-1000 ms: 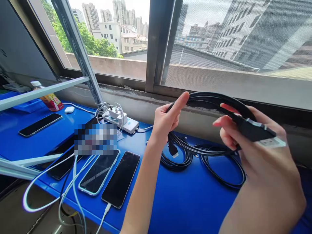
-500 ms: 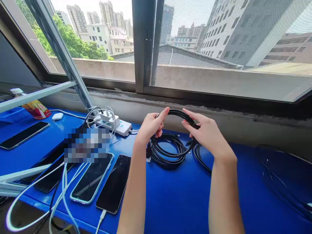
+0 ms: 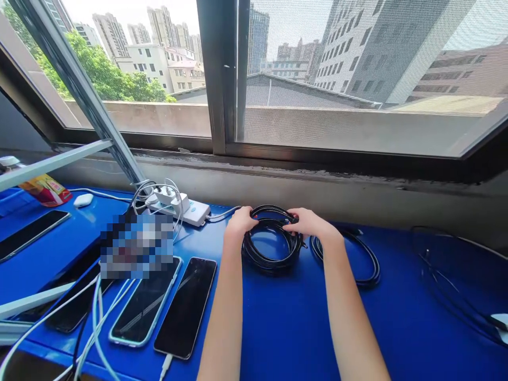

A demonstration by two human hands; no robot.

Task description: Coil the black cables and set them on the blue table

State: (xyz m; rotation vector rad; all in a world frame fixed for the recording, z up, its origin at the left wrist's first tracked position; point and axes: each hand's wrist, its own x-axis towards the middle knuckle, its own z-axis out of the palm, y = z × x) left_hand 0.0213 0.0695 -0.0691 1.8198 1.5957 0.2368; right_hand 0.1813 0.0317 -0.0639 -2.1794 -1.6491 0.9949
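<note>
As the left hand [image 3: 239,222] and right hand [image 3: 312,223] clasp a glossy, ring-shaped black cable coil [image 3: 272,208], some fingertips are hidden. At far right, the frame cuts off a white object [image 3: 500,320].

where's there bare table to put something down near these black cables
Bare blue tabletop lies between the left forearm and right forearm, nearer than the handheld black coil. More lies between the right forearm, second coil and far-right cable. Crowded: leftward, with phones, white cords and power strip.
</note>
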